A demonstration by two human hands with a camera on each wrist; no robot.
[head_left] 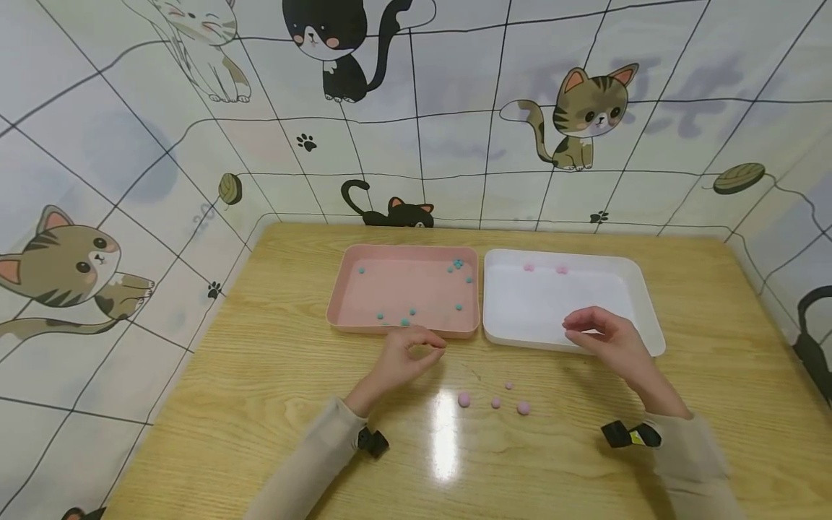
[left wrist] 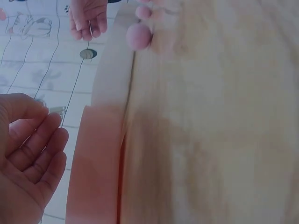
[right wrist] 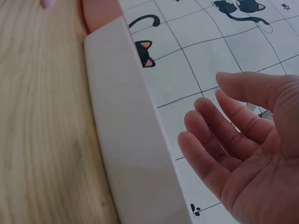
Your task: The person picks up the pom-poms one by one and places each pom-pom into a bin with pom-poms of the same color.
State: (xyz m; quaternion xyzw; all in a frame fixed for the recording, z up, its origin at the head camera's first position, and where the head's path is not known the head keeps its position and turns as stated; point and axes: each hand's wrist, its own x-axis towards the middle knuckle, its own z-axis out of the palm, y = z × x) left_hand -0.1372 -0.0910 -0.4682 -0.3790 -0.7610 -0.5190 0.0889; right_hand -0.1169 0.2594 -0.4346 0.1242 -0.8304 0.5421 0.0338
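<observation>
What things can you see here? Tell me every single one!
Pink tray: one, pink, table
Teal bits: several, teal, inside pink tray
White tray: one, white, right of pink tray
Pink pieces: two, pink, inside white tray
Pink balls: four, pink, table before trays
Table: one, light wood, under trays
Backdrop: one, pale with cat drawings, around table
Unclear object: one, black, far right
Wrist devices: two, black, at cuffs
Sleeves: two, beige, arms
Left hand: one, bare, by pink tray
Right hand: one, bare, over white tray

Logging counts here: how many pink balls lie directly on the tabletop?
4: the leftmost ball, a smaller ball right of it, the smallest ball farthest back, and the rightmost ball. Others may be hidden.
</observation>
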